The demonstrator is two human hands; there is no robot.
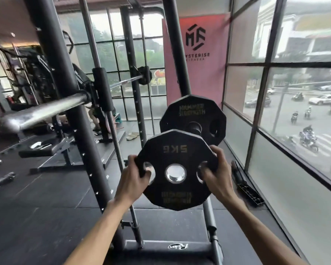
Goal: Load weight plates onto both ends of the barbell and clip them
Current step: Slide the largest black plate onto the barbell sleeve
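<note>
The barbell runs from left of frame toward centre, its near sleeve bare, nothing loaded or clipped there as far as I can see. Lower centre, both hands, left and right, grip a 5 kg plate by its cutouts, near a stored plate; loading looks barely begun.

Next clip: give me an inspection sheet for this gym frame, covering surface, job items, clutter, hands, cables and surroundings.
Surface: dark rubber floor.
Job's things: 5 kg plate held up, its print upside down; second plate on a storage peg behind it; barbell in the rack at left, its near sleeve bare; no clip seen.
Clutter: shoes on the floor; black tray by the window.
Hands: left hand and right hand grip the plate through its side holes.
Cables: nothing seen.
Surroundings: pink banner, windows over a street.
</note>
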